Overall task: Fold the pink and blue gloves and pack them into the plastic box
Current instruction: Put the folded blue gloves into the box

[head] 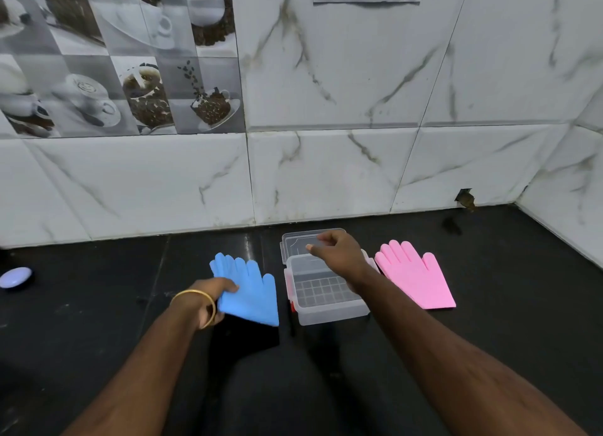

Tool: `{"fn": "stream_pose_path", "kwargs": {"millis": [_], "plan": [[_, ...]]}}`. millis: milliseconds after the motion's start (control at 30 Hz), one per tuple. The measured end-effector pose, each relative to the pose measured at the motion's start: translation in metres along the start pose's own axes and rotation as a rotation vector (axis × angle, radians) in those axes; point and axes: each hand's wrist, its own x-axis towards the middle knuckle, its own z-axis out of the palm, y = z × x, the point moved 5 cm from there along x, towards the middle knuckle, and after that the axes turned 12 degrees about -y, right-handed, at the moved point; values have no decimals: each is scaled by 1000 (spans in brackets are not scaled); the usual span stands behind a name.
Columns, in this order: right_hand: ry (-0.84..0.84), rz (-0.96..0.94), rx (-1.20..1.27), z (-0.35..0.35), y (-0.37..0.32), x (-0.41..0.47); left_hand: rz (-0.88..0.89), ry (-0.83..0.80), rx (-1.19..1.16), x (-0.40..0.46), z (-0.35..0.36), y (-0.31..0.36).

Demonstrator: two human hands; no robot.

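Observation:
A blue glove (251,288) lies flat on the black counter, fingers pointing away from me. My left hand (212,297), with a gold bangle at the wrist, grips its left edge near the cuff. A clear plastic box (326,305) stands open in the middle, its lid (300,239) flipped back toward the wall. My right hand (337,253) hovers over the box and lid with loosely curled fingers, holding nothing. A pink glove (414,277) lies flat to the right of the box, untouched.
The black counter (489,305) meets a marble-tiled wall (326,174) just behind the box and a side wall at far right. A small round pale object (15,277) sits at the far left. A hole in the tile (465,199) is at back right.

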Motion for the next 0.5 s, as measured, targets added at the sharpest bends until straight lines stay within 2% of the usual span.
{"fn": "stream_pose_path", "kwargs": {"millis": [100, 233, 300, 367, 500], "plan": [[-102, 32, 146, 17, -8, -20, 134, -5, -121, -19, 4, 38], [-354, 253, 406, 48, 2, -51, 322, -42, -346, -46, 25, 66], [-453, 301, 538, 60, 2, -58, 409, -86, -453, -58, 42, 76], [-380, 245, 753, 62, -6, -55, 473, -114, -511, -66, 65, 81], [-80, 60, 1036, 39, -24, -43, 499, -190, -580, -68, 115, 73]]}}
